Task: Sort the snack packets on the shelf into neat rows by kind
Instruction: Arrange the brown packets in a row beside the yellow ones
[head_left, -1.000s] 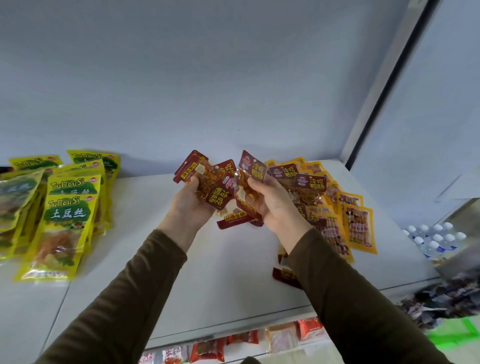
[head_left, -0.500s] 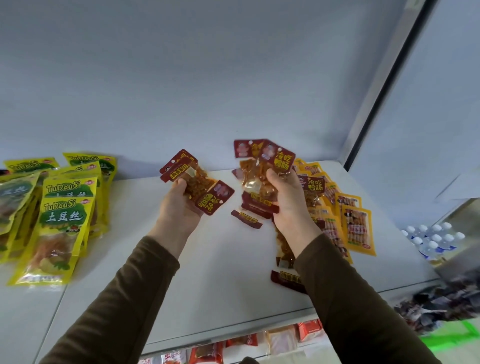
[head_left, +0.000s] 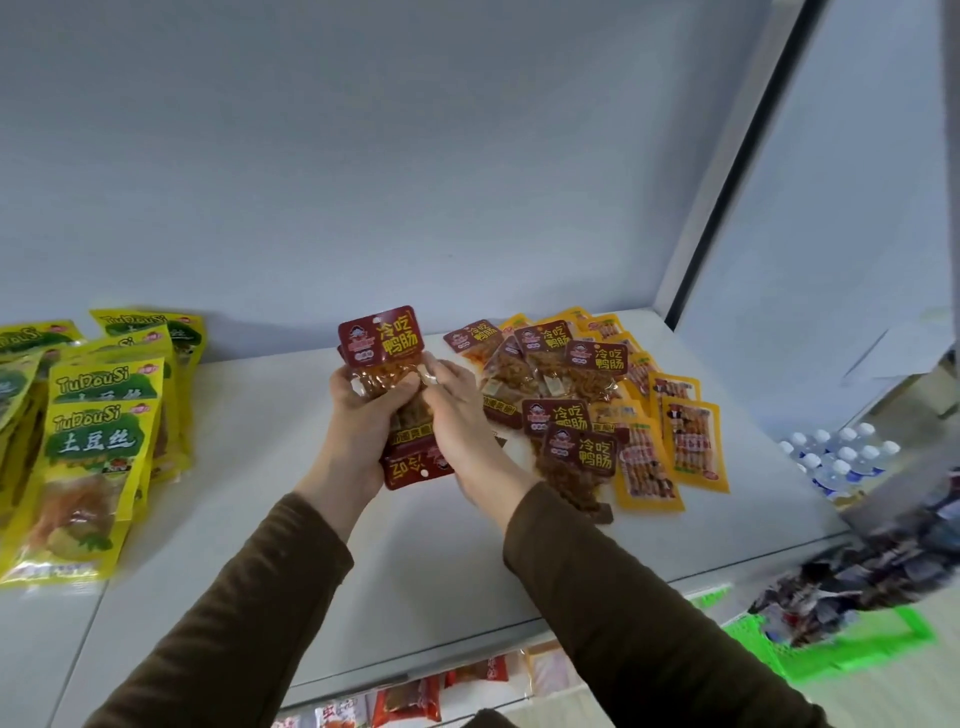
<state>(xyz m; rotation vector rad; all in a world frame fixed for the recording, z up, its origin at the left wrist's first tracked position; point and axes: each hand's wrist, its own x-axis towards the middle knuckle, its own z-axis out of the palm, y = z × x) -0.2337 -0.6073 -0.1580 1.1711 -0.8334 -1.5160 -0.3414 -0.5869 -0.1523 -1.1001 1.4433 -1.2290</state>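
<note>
A small stack of dark-red plastic snack packets (head_left: 387, 384) is gripped between left hand (head_left: 358, 415) and right hand (head_left: 457, 415), fingers curled round it above the white shelf (head_left: 415, 545). Edges should be squared before the stack is laid down beside the loose red packets (head_left: 561, 395) just right of the right hand.

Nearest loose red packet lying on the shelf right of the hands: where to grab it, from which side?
Take the loose red packet by its dark-red header band, coming from above and the near side. It lies flat, overlapping its neighbours, so a pinch there probably lifts it cleanly. Both hands, left hand and right hand, currently hold a red stack.
</note>
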